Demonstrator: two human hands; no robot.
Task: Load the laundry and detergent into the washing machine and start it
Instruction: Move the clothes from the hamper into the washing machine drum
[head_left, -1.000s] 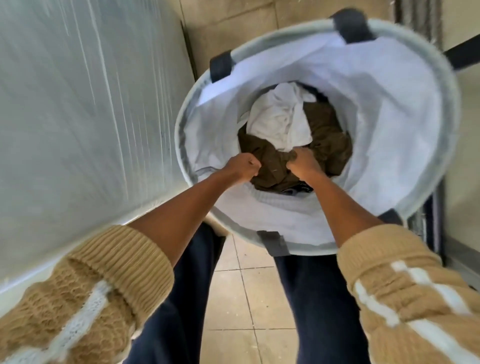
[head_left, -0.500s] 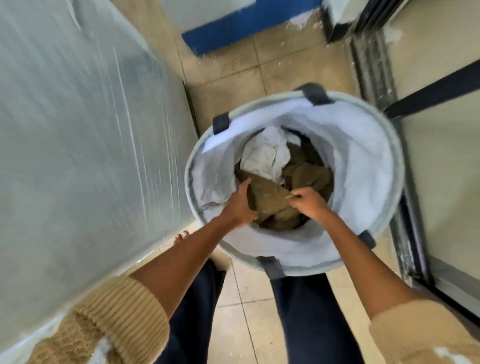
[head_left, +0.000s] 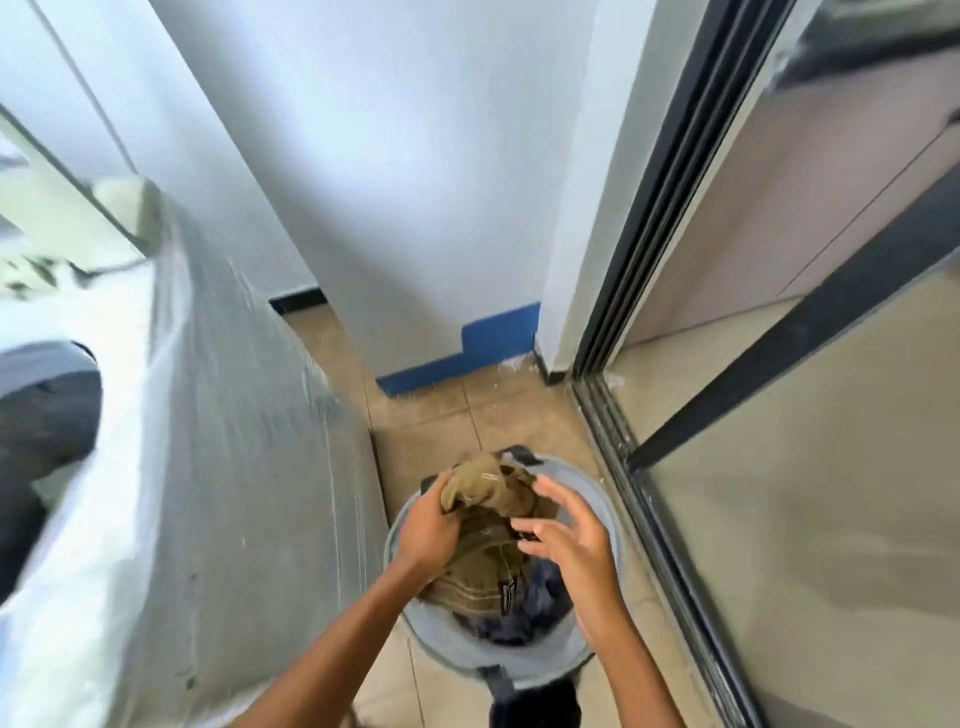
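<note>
Left grip (head_left: 428, 530) on garment (head_left: 485, 486) (right grip (head_left: 569, 548) spread), basket (head_left: 540, 667) between washer (head_left: 234, 441) and door (head_left: 805, 519)

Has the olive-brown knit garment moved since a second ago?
Yes, upward: the olive-brown knit garment lay deep inside the round grey laundry basket; now the left hand holds it bunched at rim level, the right hand open beside it.

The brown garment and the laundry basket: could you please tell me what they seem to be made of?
The brown garment looks like soft matte cloth, creased and bunched, with stitched stripes. The laundry basket seems pliable pale-grey fabric with dark strap handles; the fibre cannot be told.
</note>
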